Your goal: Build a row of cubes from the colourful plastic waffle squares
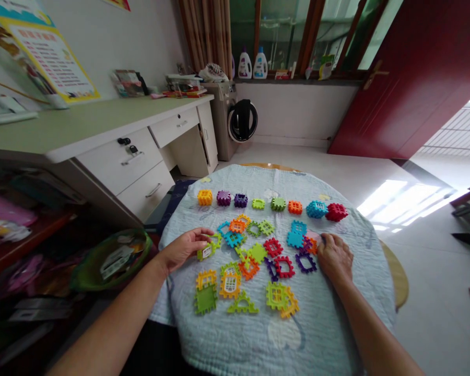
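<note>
My left hand [190,244] grips a lime-green toothed building piece [207,252] at the left side of the cloth-covered table. Another lime-green piece [216,241] lies right by its fingertips. My right hand [337,256] rests on the cloth at the right with curled fingers; a dark spot shows at its fingertips, and what they hold, if anything, is hidden. Close beside it lie an orange piece [312,246], a purple frame piece [306,262] and blue pieces [296,239]. Between the hands are scattered red pieces [284,267], an orange piece [249,267] and a flat green piece [257,253].
Along the far side runs a row of block stacks, from yellow [204,197] to red [337,212]. Nearer me lie a dark green panel [206,299], a green triangle [243,303] and a yellow-green window piece [276,295]. A green basket [109,261] stands left of the table.
</note>
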Available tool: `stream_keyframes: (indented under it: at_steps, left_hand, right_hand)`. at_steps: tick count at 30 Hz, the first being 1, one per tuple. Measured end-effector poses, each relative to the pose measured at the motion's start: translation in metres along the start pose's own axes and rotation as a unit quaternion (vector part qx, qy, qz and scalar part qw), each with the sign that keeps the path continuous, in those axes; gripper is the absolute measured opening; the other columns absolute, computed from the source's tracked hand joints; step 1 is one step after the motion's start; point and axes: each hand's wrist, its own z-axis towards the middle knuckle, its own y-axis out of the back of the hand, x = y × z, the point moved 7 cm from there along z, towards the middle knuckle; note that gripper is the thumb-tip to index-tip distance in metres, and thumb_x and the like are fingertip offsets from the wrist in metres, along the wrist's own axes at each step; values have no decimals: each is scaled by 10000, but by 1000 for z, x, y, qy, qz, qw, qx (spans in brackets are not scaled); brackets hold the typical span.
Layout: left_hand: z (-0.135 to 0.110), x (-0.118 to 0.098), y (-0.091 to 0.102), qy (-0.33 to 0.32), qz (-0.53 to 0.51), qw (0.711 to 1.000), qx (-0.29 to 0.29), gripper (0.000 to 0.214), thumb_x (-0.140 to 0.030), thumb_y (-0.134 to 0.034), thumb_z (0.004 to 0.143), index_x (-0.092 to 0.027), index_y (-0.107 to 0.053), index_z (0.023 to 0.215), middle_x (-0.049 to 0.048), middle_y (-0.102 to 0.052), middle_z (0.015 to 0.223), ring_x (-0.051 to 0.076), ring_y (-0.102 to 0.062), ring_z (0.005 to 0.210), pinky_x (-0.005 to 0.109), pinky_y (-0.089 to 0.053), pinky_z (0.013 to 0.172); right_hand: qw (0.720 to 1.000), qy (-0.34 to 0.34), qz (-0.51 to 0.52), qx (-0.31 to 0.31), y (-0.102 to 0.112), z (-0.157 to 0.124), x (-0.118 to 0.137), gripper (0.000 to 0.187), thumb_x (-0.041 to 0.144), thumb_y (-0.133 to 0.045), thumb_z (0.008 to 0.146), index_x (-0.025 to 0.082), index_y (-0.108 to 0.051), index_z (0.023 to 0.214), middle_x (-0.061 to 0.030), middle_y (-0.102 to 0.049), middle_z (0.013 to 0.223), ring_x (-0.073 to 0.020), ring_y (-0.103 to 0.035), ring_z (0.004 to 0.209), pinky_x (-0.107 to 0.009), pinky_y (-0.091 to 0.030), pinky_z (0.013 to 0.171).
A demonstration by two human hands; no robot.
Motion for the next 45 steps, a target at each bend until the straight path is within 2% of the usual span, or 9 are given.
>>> stream_keyframes:
  at_steps: [3,7,9,12,17,25,31,36,45]
  left_hand:
    - [11,-12,5,-86,167,982,-35,371,-343,-692,725,-184,-653,1058,44,-688,952,173,-651,822,322,-531,782]
    - [9,-25,12,-221,355,899,-132,317,-341,-561,813,-195,-650,1080,83,-670,1113,230,-632,1007,425,-481,974]
    - [4,-22,8,-256,428,857,-129,333,-324,-588,797,-205,-648,1102,94,-649,1197,259,-586,1136,445,-426,1056]
    - [-1,-11,4,-242,499,827,-89,505,-291,-703,700,-207,-616,1189,114,-610,1288,295,-535,1227,466,-386,1099]
    - [-1,-2,3,-183,533,824,-60,596,-223,-699,687,-184,-570,1267,131,-602,1275,284,-548,1208,440,-396,1094]
    - [8,-21,-12,-232,564,792,-38,639,-114,-605,674,-181,-540,1306,115,-579,1296,266,-521,1219,414,-377,1106]
    - [29,-16,-18,-190,576,795,13,601,-154,-637,652,-161,-576,1250,131,-568,1285,274,-519,1226,403,-382,1100]
    - [36,-12,-14,-191,556,809,17,605,-204,-668,644,-187,-576,1241,112,-580,1266,273,-538,1209,401,-393,1090]
    - [37,-17,-19,-178,593,785,18,524,-195,-667,632,-201,-622,1155,95,-605,1172,265,-565,1133,370,-429,1018]
  right_hand:
    - [1000,0,0,-2,1,0,1,404,309,-364,958,210,-586,1281,-103,-569,1329,-281,-517,1163,-442,-385,984]
    - [1000,2,3,-7,3,-1,2,404,326,-356,965,213,-590,1274,-100,-569,1330,-280,-517,1165,-444,-383,989]
    - [1000,3,3,-11,3,-1,2,403,338,-352,968,213,-590,1269,-93,-571,1330,-280,-518,1161,-442,-382,988]
    - [1000,5,3,-17,4,-1,1,398,338,-362,965,209,-592,1263,-91,-578,1320,-278,-520,1153,-437,-379,983]
    - [1000,7,3,-19,2,0,0,388,324,-388,951,201,-604,1248,-101,-587,1302,-275,-515,1147,-424,-375,969]
    - [1000,6,3,-15,1,0,0,395,336,-375,961,203,-604,1254,-107,-582,1302,-270,-522,1148,-423,-383,970]
    - [1000,4,5,-16,1,0,0,387,327,-377,958,205,-599,1251,-94,-577,1317,-271,-522,1154,-418,-375,975]
    - [1000,7,8,-17,2,0,0,380,302,-393,949,202,-600,1251,-103,-586,1305,-269,-526,1144,-421,-373,973]
    - [1000,9,14,-26,2,0,0,371,297,-407,942,198,-612,1236,-109,-592,1283,-260,-516,1135,-411,-369,965]
